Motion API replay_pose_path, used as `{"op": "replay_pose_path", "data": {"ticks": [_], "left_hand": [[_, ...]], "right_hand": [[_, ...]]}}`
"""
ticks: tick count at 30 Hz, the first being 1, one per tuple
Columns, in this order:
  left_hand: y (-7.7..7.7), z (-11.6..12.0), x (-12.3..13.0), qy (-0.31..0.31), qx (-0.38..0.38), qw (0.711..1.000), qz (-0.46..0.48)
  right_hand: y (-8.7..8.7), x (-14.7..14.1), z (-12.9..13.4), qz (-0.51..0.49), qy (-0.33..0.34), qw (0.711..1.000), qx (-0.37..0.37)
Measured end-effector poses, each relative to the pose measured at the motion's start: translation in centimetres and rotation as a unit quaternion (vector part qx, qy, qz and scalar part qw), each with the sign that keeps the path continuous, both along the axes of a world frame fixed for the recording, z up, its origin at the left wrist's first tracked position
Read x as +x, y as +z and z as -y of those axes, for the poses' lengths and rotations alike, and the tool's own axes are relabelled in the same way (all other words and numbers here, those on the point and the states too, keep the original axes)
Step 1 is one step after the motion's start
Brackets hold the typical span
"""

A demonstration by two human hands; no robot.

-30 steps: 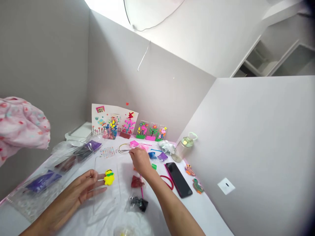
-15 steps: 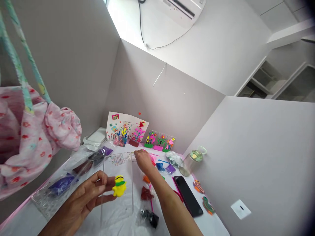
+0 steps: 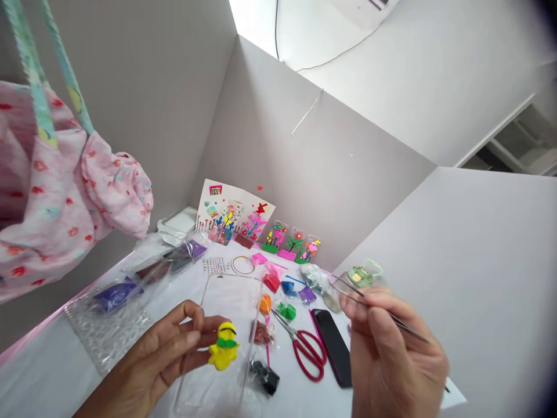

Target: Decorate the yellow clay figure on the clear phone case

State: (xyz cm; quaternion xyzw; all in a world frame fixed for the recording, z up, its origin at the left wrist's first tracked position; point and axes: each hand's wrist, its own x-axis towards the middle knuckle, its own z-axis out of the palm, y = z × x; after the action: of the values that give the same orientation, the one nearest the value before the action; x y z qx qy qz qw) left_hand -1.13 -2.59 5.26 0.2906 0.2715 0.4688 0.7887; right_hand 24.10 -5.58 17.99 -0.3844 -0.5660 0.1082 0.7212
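Note:
My left hand pinches a small yellow clay figure with a green band and a dark line on its head. Beneath the figure lies a clear plastic case on the white table. On the right, my right hand is closed on metal tweezers, whose tips point up and left, apart from the figure. Red-handled scissors lie between the hands, near a black phone.
Clay packets in red, blue and green lie mid-table. Behind stand a decorated card and small flower panels. A lidded jar is at right; a pink cloth bag hangs at left.
My right hand has moved from the table's back to the right foreground and now holds tweezers. The scissors have come into full view. My left hand still holds the figure.

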Motion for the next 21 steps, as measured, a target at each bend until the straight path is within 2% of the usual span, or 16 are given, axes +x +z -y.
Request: {"op": "replay_pose_path", "data": {"ticks": [4, 8, 10, 17, 21], "left_hand": [[-0.3, 0.0, 0.0, 0.021, -0.020, 0.999, -0.014], [-0.1, 0.0, -0.2, 0.028, -0.008, 0.999, -0.033], [0.0, -0.1, -0.3, 0.031, -0.002, 0.999, -0.036], [0.3, -0.4, -0.9, 0.055, -0.012, 0.998, -0.030], [0.6, -0.2, -1.0, 0.066, 0.003, 0.997, -0.050]], "right_hand": [[-0.3, -1.8, 0.8, 0.077, 0.079, 0.994, -0.004], [-0.4, -2.9, 0.9, 0.164, 0.164, 0.973, 0.004], [-0.4, -3.5, 0.8, 0.183, 0.181, 0.966, 0.010], [-1.4, -5.7, 0.6, 0.198, 0.081, 0.977, -0.015], [-2.2, -6.8, 0.5, 0.279, 0.074, 0.957, 0.003]]}}
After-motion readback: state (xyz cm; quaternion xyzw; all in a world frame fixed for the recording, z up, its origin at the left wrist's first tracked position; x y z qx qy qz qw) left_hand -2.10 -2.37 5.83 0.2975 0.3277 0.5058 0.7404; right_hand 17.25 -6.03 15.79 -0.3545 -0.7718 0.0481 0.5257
